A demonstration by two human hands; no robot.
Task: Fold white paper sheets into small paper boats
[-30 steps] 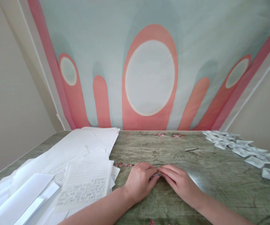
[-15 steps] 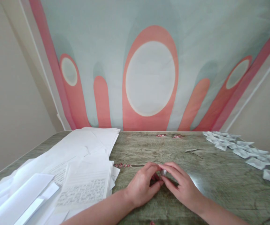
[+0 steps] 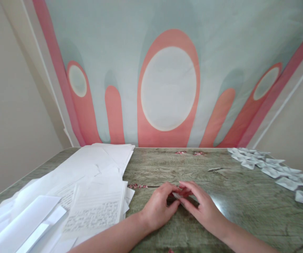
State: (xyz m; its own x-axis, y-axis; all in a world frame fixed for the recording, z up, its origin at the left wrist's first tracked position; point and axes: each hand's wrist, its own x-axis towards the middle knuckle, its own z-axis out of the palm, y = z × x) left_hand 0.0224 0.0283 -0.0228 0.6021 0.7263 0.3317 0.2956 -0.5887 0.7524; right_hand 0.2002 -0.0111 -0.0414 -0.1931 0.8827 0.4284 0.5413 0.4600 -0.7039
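Observation:
Near the front middle of the table, my left hand [image 3: 159, 206] and my right hand [image 3: 203, 207] meet at the fingertips. Between them they pinch a small folded paper piece [image 3: 177, 195], mostly covered by the fingers. Its exact shape cannot be made out. To the left of my left hand lies a stack of written sheets [image 3: 96, 211]. Folded paper shapes [image 3: 285, 171] stand in rows along the right side of the table.
The wood-grain table [image 3: 167, 168] ends against a patterned wall covering [image 3: 168, 88]. Large white sheets [image 3: 85, 158] spread over its left side, with folded paper strips [image 3: 27, 219] at the front left.
My fingers have shifted around the small paper piece, which now lies more slanted and a little further left. The sheets and the rows of folded shapes have stayed where they were.

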